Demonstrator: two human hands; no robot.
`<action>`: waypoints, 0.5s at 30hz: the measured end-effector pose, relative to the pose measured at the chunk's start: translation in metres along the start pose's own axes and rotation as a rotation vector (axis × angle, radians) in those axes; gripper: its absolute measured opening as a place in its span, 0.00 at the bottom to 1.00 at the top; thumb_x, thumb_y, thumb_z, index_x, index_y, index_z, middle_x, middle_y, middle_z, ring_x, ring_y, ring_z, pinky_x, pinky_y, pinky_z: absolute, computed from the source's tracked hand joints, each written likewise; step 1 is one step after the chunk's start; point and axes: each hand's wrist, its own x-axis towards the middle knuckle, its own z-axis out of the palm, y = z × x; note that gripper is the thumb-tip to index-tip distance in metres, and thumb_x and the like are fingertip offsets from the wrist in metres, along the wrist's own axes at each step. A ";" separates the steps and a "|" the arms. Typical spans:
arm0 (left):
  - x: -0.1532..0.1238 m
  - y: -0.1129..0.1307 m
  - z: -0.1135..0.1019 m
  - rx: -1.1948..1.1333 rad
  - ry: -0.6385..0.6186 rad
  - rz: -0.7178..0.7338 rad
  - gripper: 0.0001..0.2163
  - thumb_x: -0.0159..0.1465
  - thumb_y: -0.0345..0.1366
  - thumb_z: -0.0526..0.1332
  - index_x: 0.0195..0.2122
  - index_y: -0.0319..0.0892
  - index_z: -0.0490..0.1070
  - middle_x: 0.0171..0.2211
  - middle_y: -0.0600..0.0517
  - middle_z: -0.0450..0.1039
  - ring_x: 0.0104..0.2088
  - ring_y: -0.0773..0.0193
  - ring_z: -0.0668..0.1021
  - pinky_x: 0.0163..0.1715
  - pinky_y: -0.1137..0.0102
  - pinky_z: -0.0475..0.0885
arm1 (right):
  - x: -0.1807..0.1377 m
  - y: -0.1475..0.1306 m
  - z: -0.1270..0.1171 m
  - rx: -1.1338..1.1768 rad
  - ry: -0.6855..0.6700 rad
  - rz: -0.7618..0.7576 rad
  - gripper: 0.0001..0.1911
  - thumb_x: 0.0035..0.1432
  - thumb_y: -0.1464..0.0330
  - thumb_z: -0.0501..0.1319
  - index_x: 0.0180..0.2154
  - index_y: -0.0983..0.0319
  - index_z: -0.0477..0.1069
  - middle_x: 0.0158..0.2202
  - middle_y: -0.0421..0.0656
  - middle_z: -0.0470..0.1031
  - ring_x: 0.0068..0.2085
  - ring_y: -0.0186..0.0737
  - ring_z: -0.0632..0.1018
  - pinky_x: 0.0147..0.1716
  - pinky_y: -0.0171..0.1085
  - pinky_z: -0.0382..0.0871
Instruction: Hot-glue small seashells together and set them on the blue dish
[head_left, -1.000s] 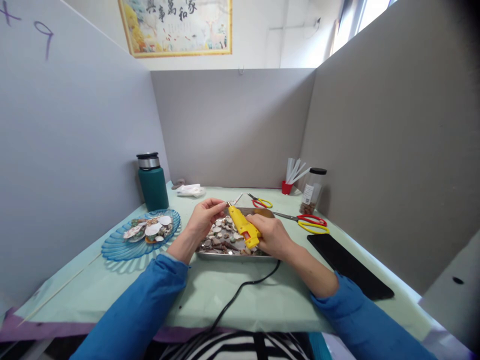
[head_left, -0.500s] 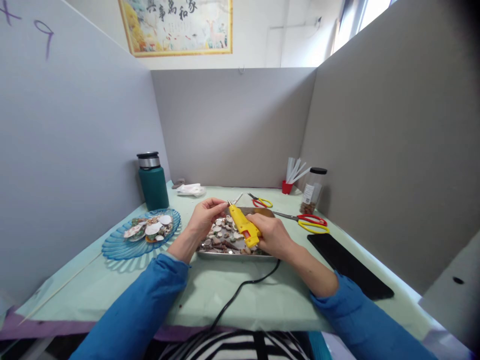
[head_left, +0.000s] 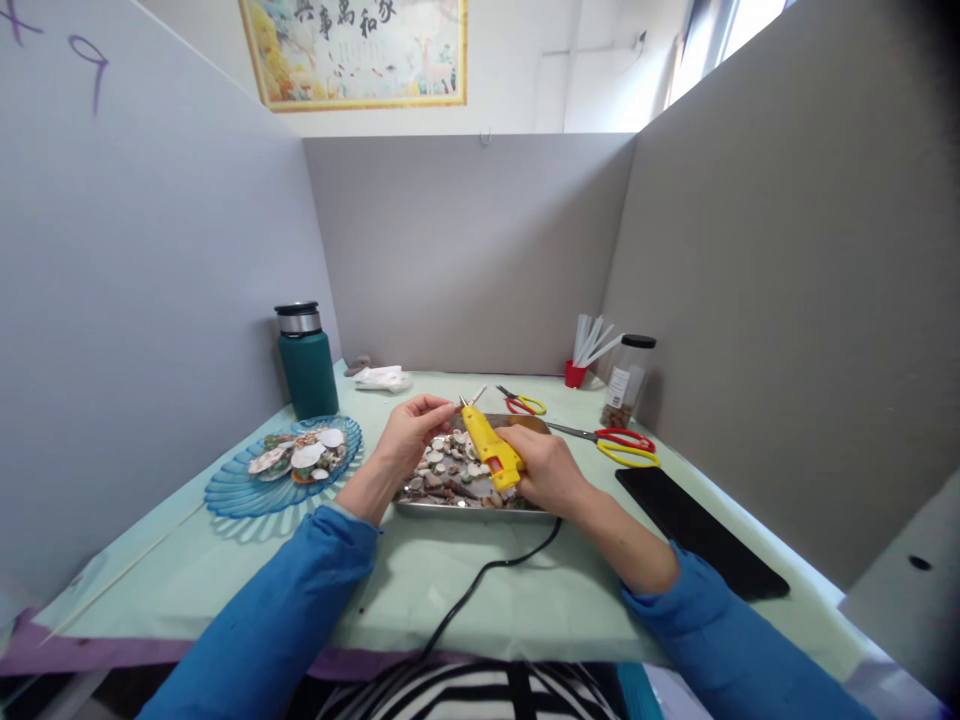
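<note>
Yellow glue gun (head_left: 493, 450): hangs tilted above metal tray (head_left: 472, 513) of shells (head_left: 435, 460), nozzle-end just beside left hand (head_left: 405, 437). Gripped by right hand (head_left: 546, 467), with fingers clamped round it. On left hand, thumb and forefinger together by the nozzle (head_left: 463, 401); cannot tell whether on anything small. Below the tray, black cord (head_left: 484, 571) to near edge of table (head_left: 585, 620). To the left, blue plate (head_left: 225, 500) heaped with broader shells (head_left: 307, 457), green bottle (head_left: 309, 376) behind. To the right, red-and-yellow scissors (head_left: 601, 436), black flat device (head_left: 701, 535), and farther back clear jar (head_left: 625, 390) beside red cup (head_left: 575, 377) of white sticks (head_left: 592, 342).
</note>
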 end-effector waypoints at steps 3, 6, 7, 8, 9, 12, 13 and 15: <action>0.000 -0.001 0.000 -0.006 -0.003 -0.008 0.11 0.43 0.34 0.71 0.25 0.36 0.72 0.21 0.54 0.72 0.21 0.72 0.71 0.24 0.75 0.66 | 0.000 0.000 0.000 -0.013 -0.012 -0.029 0.23 0.47 0.76 0.59 0.48 0.63 0.66 0.43 0.47 0.74 0.37 0.40 0.74 0.33 0.34 0.65; 0.000 -0.002 -0.001 -0.015 -0.013 -0.012 0.11 0.43 0.34 0.71 0.25 0.36 0.72 0.21 0.54 0.72 0.21 0.72 0.72 0.25 0.75 0.66 | 0.000 0.000 0.000 -0.016 -0.016 -0.028 0.23 0.46 0.76 0.59 0.48 0.64 0.66 0.43 0.47 0.74 0.37 0.41 0.75 0.33 0.34 0.65; 0.000 -0.001 -0.001 -0.016 -0.016 -0.011 0.11 0.44 0.34 0.71 0.25 0.36 0.72 0.21 0.54 0.72 0.21 0.73 0.72 0.25 0.75 0.66 | 0.000 -0.001 -0.001 -0.009 -0.015 -0.021 0.23 0.46 0.76 0.58 0.47 0.64 0.67 0.43 0.47 0.74 0.38 0.41 0.75 0.33 0.35 0.65; 0.000 -0.001 -0.001 -0.014 -0.019 -0.008 0.11 0.44 0.34 0.71 0.25 0.36 0.72 0.20 0.54 0.71 0.21 0.73 0.71 0.25 0.76 0.66 | 0.001 -0.001 -0.001 0.001 -0.012 -0.012 0.23 0.46 0.76 0.58 0.47 0.64 0.67 0.42 0.47 0.74 0.38 0.41 0.75 0.33 0.35 0.65; 0.000 -0.001 -0.001 -0.011 -0.023 -0.006 0.11 0.44 0.34 0.71 0.26 0.36 0.72 0.20 0.54 0.72 0.21 0.73 0.71 0.25 0.76 0.66 | 0.001 -0.001 -0.001 0.014 -0.008 -0.002 0.23 0.46 0.76 0.58 0.47 0.64 0.67 0.43 0.47 0.74 0.39 0.42 0.75 0.34 0.35 0.65; -0.001 0.000 0.000 0.001 -0.030 -0.001 0.11 0.45 0.34 0.70 0.26 0.35 0.72 0.22 0.54 0.72 0.21 0.74 0.71 0.24 0.77 0.66 | 0.001 0.000 -0.001 0.052 0.005 0.034 0.23 0.46 0.77 0.57 0.47 0.63 0.66 0.44 0.46 0.74 0.41 0.42 0.75 0.37 0.36 0.66; -0.001 0.001 0.001 0.006 -0.027 0.000 0.10 0.45 0.34 0.70 0.26 0.35 0.72 0.21 0.54 0.72 0.20 0.74 0.71 0.24 0.77 0.65 | 0.001 0.001 -0.001 0.066 0.009 0.047 0.23 0.46 0.77 0.57 0.47 0.63 0.66 0.44 0.46 0.74 0.42 0.43 0.75 0.38 0.36 0.66; -0.002 0.002 0.001 0.011 -0.021 -0.003 0.10 0.46 0.34 0.70 0.26 0.35 0.72 0.21 0.54 0.72 0.20 0.75 0.70 0.23 0.78 0.65 | 0.001 0.001 -0.001 0.095 0.018 0.072 0.23 0.46 0.77 0.57 0.47 0.62 0.67 0.45 0.46 0.74 0.43 0.43 0.74 0.39 0.37 0.66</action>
